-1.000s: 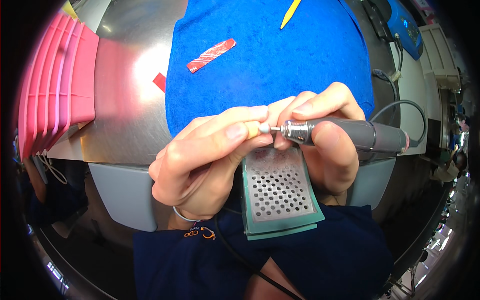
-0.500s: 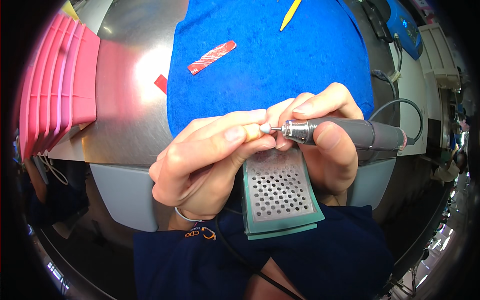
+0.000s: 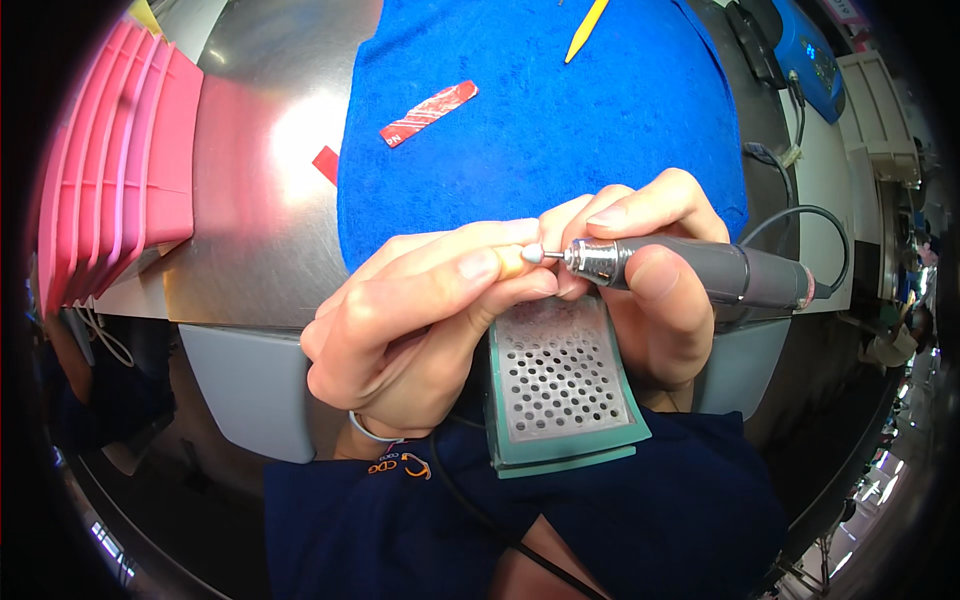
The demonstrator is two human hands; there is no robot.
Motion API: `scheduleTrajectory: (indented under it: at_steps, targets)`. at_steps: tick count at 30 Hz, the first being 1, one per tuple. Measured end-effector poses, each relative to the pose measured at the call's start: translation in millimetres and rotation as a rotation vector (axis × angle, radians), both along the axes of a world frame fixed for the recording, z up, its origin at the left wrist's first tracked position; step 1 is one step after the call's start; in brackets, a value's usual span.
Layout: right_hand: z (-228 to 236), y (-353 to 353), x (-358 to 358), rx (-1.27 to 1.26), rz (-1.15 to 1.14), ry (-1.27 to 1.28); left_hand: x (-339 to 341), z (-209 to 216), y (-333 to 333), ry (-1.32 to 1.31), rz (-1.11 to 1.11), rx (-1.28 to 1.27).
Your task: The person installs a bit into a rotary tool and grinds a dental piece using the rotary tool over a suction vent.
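Observation:
My left hand (image 3: 400, 310) pinches a small ivory-yellow, tooth-like piece (image 3: 511, 262) between thumb and fingertips; most of it is hidden by them. In my right hand (image 3: 672, 300) lies a dark grey rotary handpiece (image 3: 705, 270) with a silver collar, its shaft pointing left. A pale grey conical grinding tip (image 3: 533, 254) sits at the end of that shaft and meets the right side of the piece. My hands come together at the fingertips. Just below them is a green-framed metal plate (image 3: 565, 390) with rows of round holes.
A blue towel (image 3: 560, 130) covers the bench beyond my hands. On it lie a torn red wrapper strip (image 3: 430, 113) and a yellow pencil-like stick (image 3: 586, 30). Pink stacked trays (image 3: 130, 170) stand at left on the metal top. A blue control box (image 3: 808, 60) and a cable (image 3: 835, 225) are at right.
Both hands hold the same grip, and the grinding tip stays against the piece. The whole view has shifted very slightly.

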State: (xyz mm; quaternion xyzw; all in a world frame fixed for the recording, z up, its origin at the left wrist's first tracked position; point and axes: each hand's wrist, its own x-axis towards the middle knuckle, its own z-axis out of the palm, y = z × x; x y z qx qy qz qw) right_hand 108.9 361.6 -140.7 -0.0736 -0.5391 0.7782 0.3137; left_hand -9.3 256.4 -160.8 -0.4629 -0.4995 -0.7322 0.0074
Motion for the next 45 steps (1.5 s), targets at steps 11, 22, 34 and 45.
scheduleTrajectory:
  at_steps: [11, 22, 34, 45]
  targets:
    - [1, 3, -1, -0.220, -0.093, 0.248, 3, 7, -4, -0.158, -0.041, -0.093]
    - [-5, -13, -5, -0.115, -0.470, 0.141, 3, 9, -6, -0.138, -0.018, -0.166]
    - [-1, 2, 6, -0.200, 0.109, 0.081, 1, 5, -8, -0.066, 0.001, -0.133]
    - [-2, 0, 3, -0.366, 0.107, 0.244, 1, 2, 1, -0.023, -0.028, -0.095]
